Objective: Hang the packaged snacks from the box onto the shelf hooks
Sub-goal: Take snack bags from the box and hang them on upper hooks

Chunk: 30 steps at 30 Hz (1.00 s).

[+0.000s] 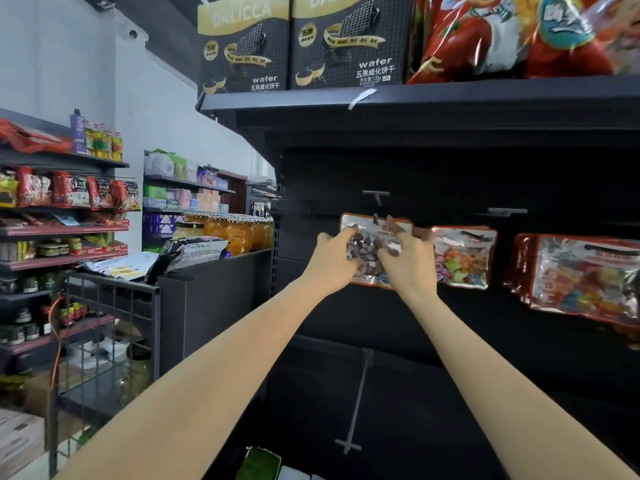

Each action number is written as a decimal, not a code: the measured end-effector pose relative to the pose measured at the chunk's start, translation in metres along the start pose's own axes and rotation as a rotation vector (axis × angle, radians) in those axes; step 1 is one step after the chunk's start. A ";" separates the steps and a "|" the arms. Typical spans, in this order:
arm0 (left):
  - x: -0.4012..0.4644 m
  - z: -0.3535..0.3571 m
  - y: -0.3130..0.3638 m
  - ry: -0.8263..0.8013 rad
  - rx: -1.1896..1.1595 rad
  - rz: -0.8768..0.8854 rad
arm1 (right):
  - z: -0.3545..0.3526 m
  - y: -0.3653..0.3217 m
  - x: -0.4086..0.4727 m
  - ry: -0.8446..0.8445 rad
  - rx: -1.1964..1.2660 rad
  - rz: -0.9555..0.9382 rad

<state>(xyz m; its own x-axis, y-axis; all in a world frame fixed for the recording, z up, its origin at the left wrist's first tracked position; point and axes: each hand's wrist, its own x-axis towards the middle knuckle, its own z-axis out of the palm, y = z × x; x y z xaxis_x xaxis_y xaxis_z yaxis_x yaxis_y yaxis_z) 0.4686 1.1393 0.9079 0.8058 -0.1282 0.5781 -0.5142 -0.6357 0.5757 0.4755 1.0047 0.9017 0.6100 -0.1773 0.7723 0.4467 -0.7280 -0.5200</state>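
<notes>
- Far left: side shelves (65, 230) stocked with red packets and jars, wire cart (114, 306) below; not part of the job.
- Left hand (334, 261) up at the peg wall, fingers curled onto the left edge of the stone-candy bag (372, 252), gripping it.
- Bag held flat against the dark shelf back, top edge right at a hook (375, 218); hang hole not clearly readable, cannot tell if already threaded.
- Right hand (408, 261) gripping the bag's right side, fingers bent over the clear window, one finger raised toward the header.
- Just right: colourful candy bag (462, 256) already hanging from its own peg, touching or nearly touching the right hand.
- Further right: stack of red-trimmed bags (585, 275) hanging, several deep; done.
- Empty hooks: one above the held bag (375, 195), one upper right (507, 212), one long one lower down (358, 403); room for more stock.
- Top shelf: wafer boxes (294, 43) and big red bags (519, 32), untouched.
- Source box not clearly in view; something green (259, 464) at bottom edge, cannot tell what.
- Progress estimate: midway; two pegs filled, current bag being seated, remaining count unknown.
</notes>
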 end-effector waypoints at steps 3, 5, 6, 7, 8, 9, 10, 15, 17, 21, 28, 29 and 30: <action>0.013 0.008 -0.001 0.003 0.036 -0.038 | 0.005 0.005 0.004 -0.006 -0.032 0.004; 0.025 0.015 -0.003 -0.022 0.074 -0.050 | 0.007 0.007 0.008 -0.048 -0.074 0.018; 0.030 0.018 -0.004 -0.033 0.090 -0.057 | 0.009 0.009 0.011 -0.080 -0.094 0.026; 0.034 0.021 -0.004 -0.043 0.102 -0.070 | 0.011 0.011 0.014 -0.114 -0.106 0.031; 0.037 0.023 -0.003 -0.053 0.109 -0.088 | 0.013 0.012 0.016 -0.144 -0.104 0.039; 0.040 0.025 -0.002 -0.058 0.111 -0.105 | 0.016 0.014 0.019 -0.166 -0.093 0.053; 0.042 0.025 -0.001 -0.057 0.105 -0.117 | 0.017 0.014 0.021 -0.180 -0.081 0.073; 0.035 0.022 0.000 0.013 0.152 -0.077 | 0.018 0.012 0.015 -0.068 -0.215 0.013; 0.027 0.018 -0.005 0.098 0.183 -0.043 | 0.021 0.011 0.005 0.056 -0.194 -0.053; 0.006 -0.002 -0.011 0.262 0.242 0.069 | 0.027 -0.002 -0.012 -0.032 0.010 -0.104; -0.074 -0.055 -0.046 0.340 0.451 0.067 | 0.054 -0.055 -0.061 -0.261 0.202 -0.186; -0.093 -0.063 -0.058 0.336 0.471 0.035 | 0.062 -0.065 -0.074 -0.306 0.221 -0.189; -0.113 -0.070 -0.072 0.319 0.488 -0.008 | 0.073 -0.074 -0.089 -0.356 0.238 -0.190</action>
<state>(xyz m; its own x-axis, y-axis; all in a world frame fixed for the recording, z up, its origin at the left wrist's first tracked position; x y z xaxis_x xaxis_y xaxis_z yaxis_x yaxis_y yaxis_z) 0.3938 1.2526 0.8417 0.6418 0.0653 0.7641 -0.2528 -0.9226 0.2913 0.4362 1.1220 0.8451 0.6706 0.2129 0.7106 0.6847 -0.5462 -0.4825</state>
